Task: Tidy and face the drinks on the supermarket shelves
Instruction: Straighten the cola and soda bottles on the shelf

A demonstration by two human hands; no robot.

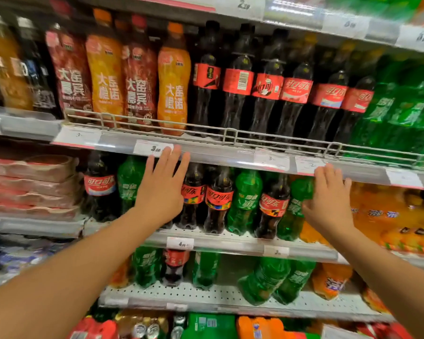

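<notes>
- Left hand [160,189]: fingers straight, spread a bit, holding nothing; raised in front of the middle shelf, fingertips up by the shelf-edge price strip [230,156], just beside a small cola bottle [192,194].
- Right hand [328,199]: also wide, fingers relaxed, nothing gripped; fingertips at the strip, thumb close to a green soda bottle [295,206]. Contact w/ bottle: cannot tell.
- Middle shelf btwn the hands: cola & green bottles alternating, not grouped by type. Cola w/ red label [218,198] and another cola [273,205] face out; still mixed w/ a green bottle [245,201]. Looks like the row now in hand, sorting not done.
- Top shelf: tall cola bottles [238,81] upright behind the wire rail [230,135], but several labels turned, one showing barcode. Facing left to do. Orange/brown tea-style bottles [174,79] face front, look OK.
- Lower shelf: green bottles [267,280] leaning over, gaps around them; lone cola [175,265] among green. Messiest part, untouched by the look of it.
- Judgement: early on, most still to do.
</notes>
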